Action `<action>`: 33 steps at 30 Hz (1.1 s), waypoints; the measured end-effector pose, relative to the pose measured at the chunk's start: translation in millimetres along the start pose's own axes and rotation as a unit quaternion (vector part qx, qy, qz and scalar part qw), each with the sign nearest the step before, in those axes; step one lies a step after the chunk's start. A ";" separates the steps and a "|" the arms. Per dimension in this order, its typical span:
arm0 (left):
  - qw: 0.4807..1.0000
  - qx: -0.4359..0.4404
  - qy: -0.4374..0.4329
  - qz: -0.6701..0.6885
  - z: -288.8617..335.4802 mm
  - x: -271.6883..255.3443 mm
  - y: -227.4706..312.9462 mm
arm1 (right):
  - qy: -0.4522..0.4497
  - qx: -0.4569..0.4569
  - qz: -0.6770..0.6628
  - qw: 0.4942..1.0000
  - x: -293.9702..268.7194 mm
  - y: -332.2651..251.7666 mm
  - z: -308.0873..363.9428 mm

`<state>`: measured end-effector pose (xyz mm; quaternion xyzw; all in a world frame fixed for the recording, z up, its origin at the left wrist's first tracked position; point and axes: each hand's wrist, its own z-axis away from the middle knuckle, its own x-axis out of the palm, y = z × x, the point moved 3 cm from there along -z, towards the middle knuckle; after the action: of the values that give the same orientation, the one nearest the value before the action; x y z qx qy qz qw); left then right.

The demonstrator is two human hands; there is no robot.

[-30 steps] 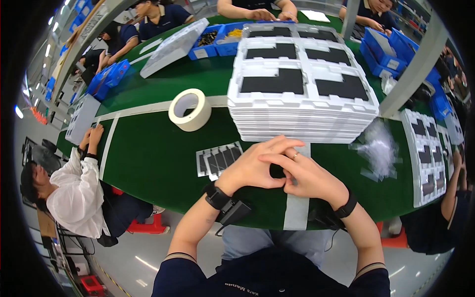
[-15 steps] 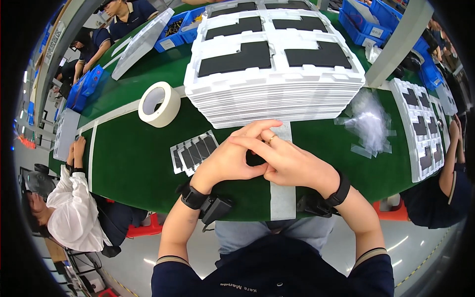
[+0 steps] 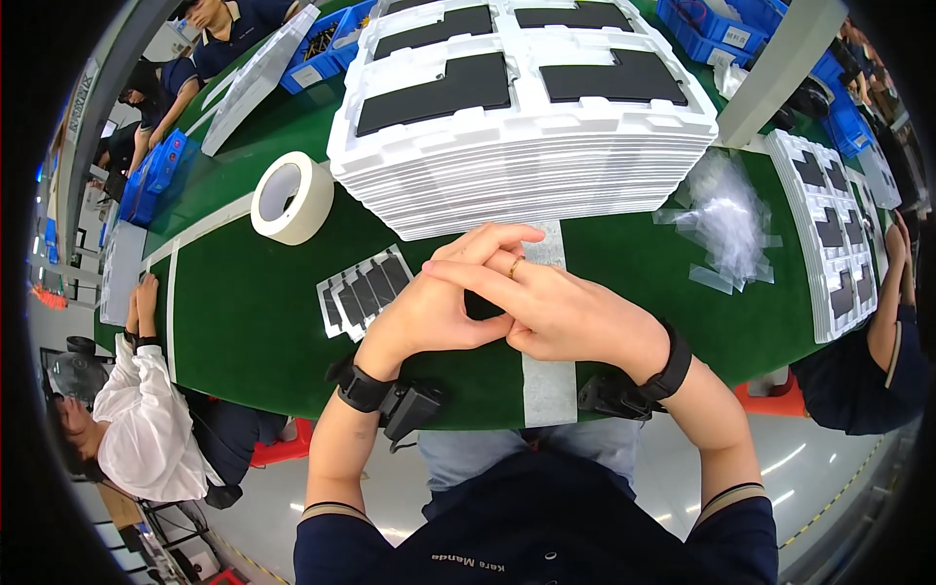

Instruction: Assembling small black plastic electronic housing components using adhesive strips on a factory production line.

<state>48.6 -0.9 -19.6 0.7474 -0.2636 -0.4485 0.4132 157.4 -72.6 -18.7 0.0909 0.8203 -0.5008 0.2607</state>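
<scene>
My left hand and my right hand meet above the table's near middle, fingers crossing loosely and thumb tips close together. Right-hand fingers, one with a ring, lie stretched over the left-hand fingers. No object shows in either hand; some fingertips are hidden where they overlap. Beside my left hand lie several clear-edged sheets with black strips. Just beyond my hands rises a tall stack of white plastic trays, its top tray holding black L-shaped flat pieces.
A wide roll of cream tape stands left of the stack. Right of it lies a loose pile of clear plastic film pieces. More trays stand far right by a co-worker's arm; another co-worker in white sits left. A grey post rises behind.
My hands stay crossed in much the same pose, slightly left in the picture. The whole view has shifted a little; the stack, tape and sheets appear slightly further up and left.
</scene>
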 end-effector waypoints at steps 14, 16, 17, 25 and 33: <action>0.989 0.080 0.123 -0.007 4.8 -15.5 5.4 | 0.070 -0.036 0.011 0.997 -22.9 -2.9 -6.2; 0.991 0.036 0.123 0.032 4.6 -15.7 7.0 | 0.080 -0.052 0.022 0.995 -25.0 -3.4 -6.3; 0.991 0.035 0.124 0.033 5.4 -15.7 5.9 | 0.100 -0.064 0.019 0.993 -26.8 -4.3 -5.9; 0.982 0.044 0.115 0.145 6.5 -16.1 9.7 | 0.177 -0.135 0.014 0.975 -31.0 -10.6 -4.8; 0.984 0.044 0.107 0.139 6.9 -18.7 10.7 | 0.168 -0.168 0.020 0.971 -29.2 -11.7 -5.3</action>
<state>33.7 5.2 -3.8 0.7646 -0.3388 -0.2924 0.4637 175.5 -70.4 7.5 0.1458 0.9226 -0.3283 0.1405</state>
